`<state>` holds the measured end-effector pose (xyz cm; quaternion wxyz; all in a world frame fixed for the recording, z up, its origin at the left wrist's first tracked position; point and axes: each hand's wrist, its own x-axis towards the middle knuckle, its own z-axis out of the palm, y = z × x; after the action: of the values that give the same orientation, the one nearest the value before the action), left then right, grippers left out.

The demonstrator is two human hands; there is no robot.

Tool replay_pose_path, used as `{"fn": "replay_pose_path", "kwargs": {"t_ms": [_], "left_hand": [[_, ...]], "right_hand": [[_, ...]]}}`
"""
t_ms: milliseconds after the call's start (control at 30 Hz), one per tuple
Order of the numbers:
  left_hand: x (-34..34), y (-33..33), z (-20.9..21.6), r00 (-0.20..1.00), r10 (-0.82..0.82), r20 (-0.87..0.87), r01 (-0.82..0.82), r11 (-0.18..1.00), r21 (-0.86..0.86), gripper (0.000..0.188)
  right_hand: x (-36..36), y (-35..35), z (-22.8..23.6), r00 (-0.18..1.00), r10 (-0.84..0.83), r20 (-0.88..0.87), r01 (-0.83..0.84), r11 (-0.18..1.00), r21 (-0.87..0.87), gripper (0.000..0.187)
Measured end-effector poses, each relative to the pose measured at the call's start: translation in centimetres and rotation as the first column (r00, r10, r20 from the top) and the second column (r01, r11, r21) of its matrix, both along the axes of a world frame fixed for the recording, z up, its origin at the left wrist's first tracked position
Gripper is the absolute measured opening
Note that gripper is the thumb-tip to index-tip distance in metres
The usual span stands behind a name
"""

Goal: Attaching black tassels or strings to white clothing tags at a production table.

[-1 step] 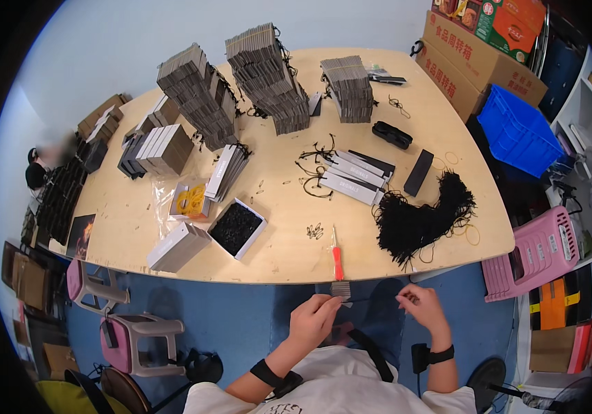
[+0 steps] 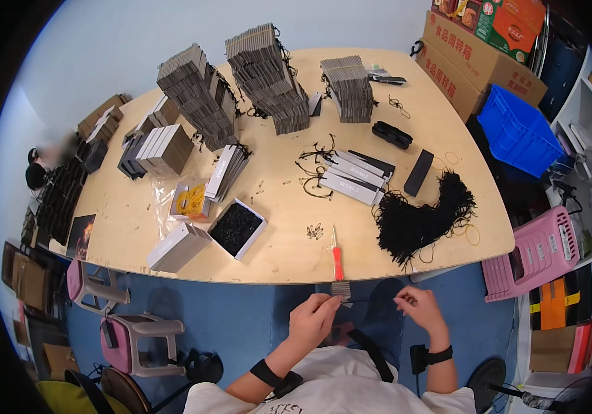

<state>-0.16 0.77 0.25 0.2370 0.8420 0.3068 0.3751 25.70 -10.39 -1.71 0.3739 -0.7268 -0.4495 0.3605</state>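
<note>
Below the table's front edge, my left hand (image 2: 312,319) is closed with its fingertips pinched at the lower end of a small grey ridged stack, apparently tags seen edge-on (image 2: 341,290). A thin dark cord (image 2: 372,301) stretches across to my right hand (image 2: 420,308), whose thumb and finger are pinched at its end. Just beyond the stack lies a red-handled screwdriver-like tool (image 2: 338,262), its thin tip pointing away. Small metal clips (image 2: 315,231) lie left of that tip. A heap of black cords (image 2: 423,221) rests to the right.
Tall stacks of grey tags (image 2: 261,76) stand at the back of the wooden table (image 2: 282,255). A white box of small black parts (image 2: 263,225), a box of yellow rubber bands (image 2: 190,200) and loose grey tags (image 2: 351,186) lie nearer. Stools (image 2: 120,345) stand left.
My right hand has shifted very slightly to the left. The left hand and the things on the table look the same.
</note>
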Motion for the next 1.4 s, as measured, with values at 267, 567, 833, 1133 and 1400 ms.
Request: {"fn": "replay_pose_path", "kwargs": {"t_ms": [267,567,833,1133,1400], "left_hand": [[-0.1,0.5,-0.1,1.0,0.002,0.031,-0.003,1.0,0.022,0.018],[-0.6,0.5,-0.3,0.994,-0.078,0.078,0.093,0.972,-0.216,0.018],[-0.4,-0.2,-0.2,0.994,-0.105,0.0,0.103,0.979,-0.176,0.014],[0.0,-0.3,-1.3,1.0,-0.017,0.014,0.018,0.989,-0.147,0.01],[-0.4,-0.1,-1.3,0.995,-0.091,0.035,0.098,0.928,-0.359,0.008]], "right_hand": [[-2.2,-0.3,-4.3,0.987,0.066,-0.146,-0.077,0.994,-0.072,0.012],[-3.1,0.0,-5.2,0.99,0.045,-0.13,-0.051,0.998,-0.044,0.012],[-3.2,0.1,-5.3,0.98,0.016,-0.198,-0.01,1.0,0.028,0.009],[-5.2,0.8,0.1,0.981,0.074,-0.181,-0.059,0.994,0.088,0.009],[-8.4,2.6,3.0,0.988,0.143,-0.049,-0.116,0.923,0.367,0.011]]}}
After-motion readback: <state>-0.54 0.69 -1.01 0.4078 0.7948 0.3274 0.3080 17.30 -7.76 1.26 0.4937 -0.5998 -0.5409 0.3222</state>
